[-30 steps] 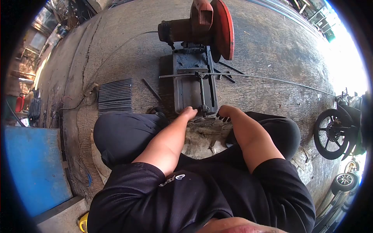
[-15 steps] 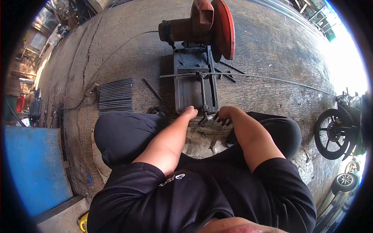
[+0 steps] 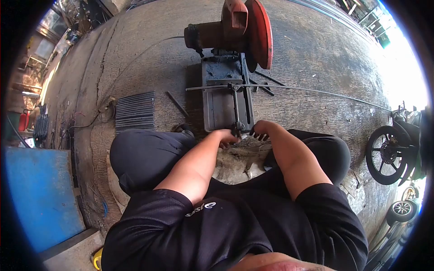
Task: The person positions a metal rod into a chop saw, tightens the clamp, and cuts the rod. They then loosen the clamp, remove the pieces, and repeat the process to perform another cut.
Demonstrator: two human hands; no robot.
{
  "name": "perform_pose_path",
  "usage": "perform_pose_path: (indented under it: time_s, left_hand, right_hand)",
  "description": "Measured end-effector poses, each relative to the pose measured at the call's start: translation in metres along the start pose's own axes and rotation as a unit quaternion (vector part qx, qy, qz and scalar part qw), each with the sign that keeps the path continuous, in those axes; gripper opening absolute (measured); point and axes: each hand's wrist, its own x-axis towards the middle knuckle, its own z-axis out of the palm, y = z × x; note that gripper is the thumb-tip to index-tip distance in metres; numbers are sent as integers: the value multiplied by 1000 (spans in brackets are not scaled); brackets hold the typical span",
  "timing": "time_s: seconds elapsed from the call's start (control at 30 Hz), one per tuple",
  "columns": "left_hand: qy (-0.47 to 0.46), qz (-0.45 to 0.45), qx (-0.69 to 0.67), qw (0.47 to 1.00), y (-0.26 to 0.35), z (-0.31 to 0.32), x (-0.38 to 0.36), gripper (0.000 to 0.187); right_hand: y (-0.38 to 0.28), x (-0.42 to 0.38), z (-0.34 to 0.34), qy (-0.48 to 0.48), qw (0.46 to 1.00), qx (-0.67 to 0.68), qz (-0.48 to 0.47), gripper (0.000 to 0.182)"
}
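Note:
A cut-off machine with a red guard [image 3: 261,36] stands on the floor before me, its head raised. Across its base [image 3: 220,108] lies a long thin metal rod [image 3: 312,91], held at the clamp, whose screw [image 3: 236,106] points toward me. My left hand [image 3: 226,137] is at the near end of the screw, fingers bent around the handle area; what they grip is too small to tell. Just right of the base's near corner is my right hand [image 3: 261,130], its darkened fingers apart and curled downward, with nothing visible in them.
A row of cut rods [image 3: 135,111] lies on the floor to the left, with a loose piece [image 3: 178,104] between it and the machine. More short pieces [image 3: 270,79] lie right of the base. A blue panel [image 3: 43,194] is at far left, a motorcycle wheel [image 3: 388,156] at right.
My left hand has moved right and slightly toward me, from the base's near edge to the screw's end. The clamp handle has turned. My right hand has shifted slightly.

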Motion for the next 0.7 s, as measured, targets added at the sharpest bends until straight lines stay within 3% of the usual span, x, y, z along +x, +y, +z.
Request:
perform_pose_path:
  time_s: [0.1,0.13,0.17,0.23,0.33,0.43,0.5,0.57,0.6,0.63,0.67,0.7]
  left_hand:
    - [-8,14,40,999,-28,-1,50,59]
    - [19,21,122,992,-20,-4,31,54]
    - [19,20,122,992,-20,-4,26,54]
    - [139,105,243,954,-22,0,18,54]
    - [74,29,255,964,-37,1,54,55]
    - [148,69,212,964,-39,-2,50,61]
    - [135,50,208,967,-36,-5,44,59]
    - [121,30,204,971,-30,-8,37,57]
    - [241,-13,74,968,-25,-11,35,54]
    - [353,-56,-59,932,-20,-16,29,51]
    - [363,-53,-65,928,-14,-22,21,50]
    - [371,-50,-71,925,-10,-25,11,50]
  right_hand:
    - [1,6,-6,25,999,-9,-22,35]
    - [3,13,-7,33,999,-40,-15,35]
    - [2,13,-6,39,997,-71,-9,35]
    - [-1,5,-4,41,996,-76,6,35]
    - [-1,4,1,43,994,-94,19,35]
    - [-3,-3,0,46,994,-97,3,34]
    - [-3,-7,3,45,996,-82,-10,33]
    - [0,-5,9,-90,971,216,-42,30]
    - [1,-4,6,-90,971,216,-42,30]
    - [-5,-12,2,-194,922,310,-125,29]
    - [-8,-16,-1,-293,847,394,-203,29]
    - [-7,-15,-2,-294,847,394,-201,29]
